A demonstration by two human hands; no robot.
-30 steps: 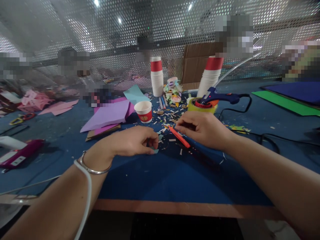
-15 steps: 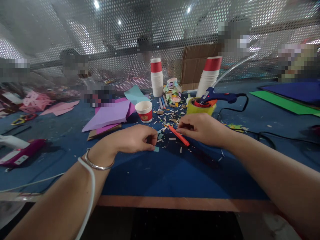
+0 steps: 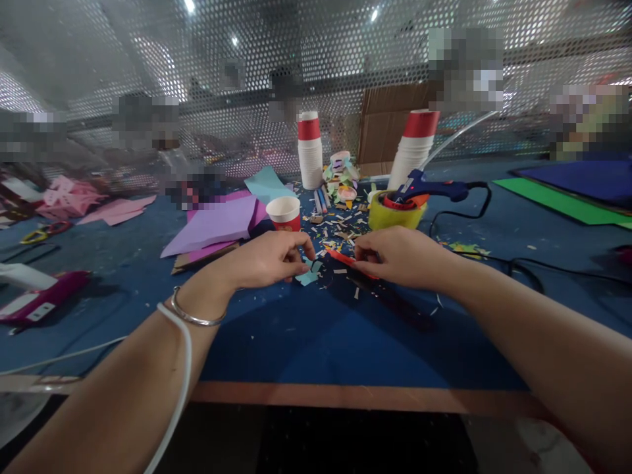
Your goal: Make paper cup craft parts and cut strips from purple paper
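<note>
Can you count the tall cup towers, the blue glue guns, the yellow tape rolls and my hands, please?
Tall cup towers: 2
Blue glue gun: 1
Yellow tape roll: 1
Your hands: 2
Total: 6

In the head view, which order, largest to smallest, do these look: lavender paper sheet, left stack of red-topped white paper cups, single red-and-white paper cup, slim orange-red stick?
Lavender paper sheet
Left cup stack
Single cup, partly behind the left hand
Orange-red stick, partly covered by the right hand
</note>
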